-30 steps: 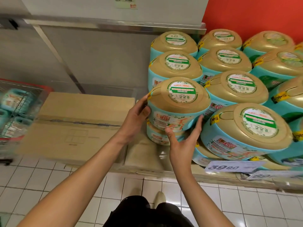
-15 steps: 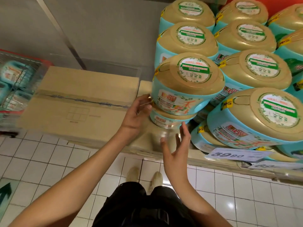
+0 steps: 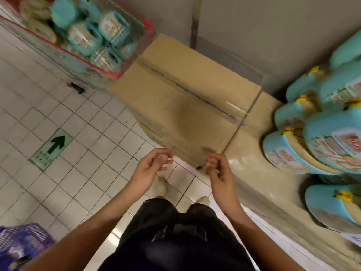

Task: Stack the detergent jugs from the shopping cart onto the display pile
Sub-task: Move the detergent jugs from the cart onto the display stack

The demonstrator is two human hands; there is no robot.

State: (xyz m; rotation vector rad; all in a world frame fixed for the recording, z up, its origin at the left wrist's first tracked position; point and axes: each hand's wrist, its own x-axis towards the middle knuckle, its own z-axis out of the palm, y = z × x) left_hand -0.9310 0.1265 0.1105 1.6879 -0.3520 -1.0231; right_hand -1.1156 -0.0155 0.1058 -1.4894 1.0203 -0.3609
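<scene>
From my remote feed I see both hands empty in front of the body. The left hand [image 3: 153,167] and the right hand [image 3: 217,169] hang near each other, not touching, fingers loosely curled around nothing. They hover above the white tiled floor [image 3: 82,182], at the near corner of a sealed brown cardboard box [image 3: 185,94].

The teal plastic detergent jugs with printed labels [image 3: 84,39] lie heaped in the red-rimmed wire shopping cart [image 3: 88,62] at upper left, blurred on my screen and well apart from either hand. The display pile of teal jugs with tan tops [image 3: 289,153] is at the right edge, resting on a beige platform [image 3: 254,145] just beside the box.

I also make out a green arrow sticker [image 3: 56,144] on the tiles, a purple basket [image 3: 19,245] at lower left, dark trousers [image 3: 175,231] and a pale shoe [image 3: 160,187].
</scene>
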